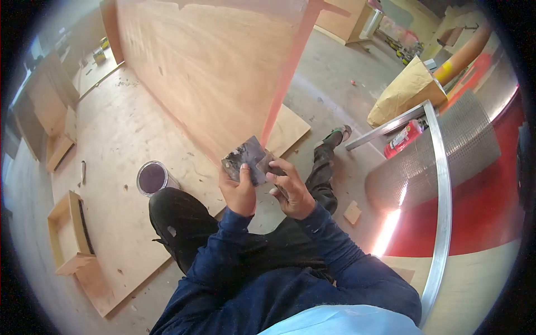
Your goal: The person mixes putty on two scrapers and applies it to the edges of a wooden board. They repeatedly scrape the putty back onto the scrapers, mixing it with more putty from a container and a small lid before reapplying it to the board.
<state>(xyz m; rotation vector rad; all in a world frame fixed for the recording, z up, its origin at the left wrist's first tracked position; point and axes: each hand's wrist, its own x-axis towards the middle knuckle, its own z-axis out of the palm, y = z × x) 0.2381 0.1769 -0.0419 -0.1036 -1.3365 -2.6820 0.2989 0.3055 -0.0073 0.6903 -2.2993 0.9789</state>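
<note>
My left hand is closed on a flat, square grey plate smeared with dark and pale paste, its thumb lying across the top. Fingers of my right hand pinch a small, thin spreader blade against the plate's right edge. Part of that blade is hidden by the fingers. Just beyond both hands stands an upright plywood panel with pinkish filler along its edge and base. To the left, by my knee, an open tin with dark contents sits on the plywood base.
A small wooden tray-like box lies at left. On the right are a metal frame, a silvery mesh-patterned roll, a red bottle and a brown paper bag. A wood scrap lies on the floor.
</note>
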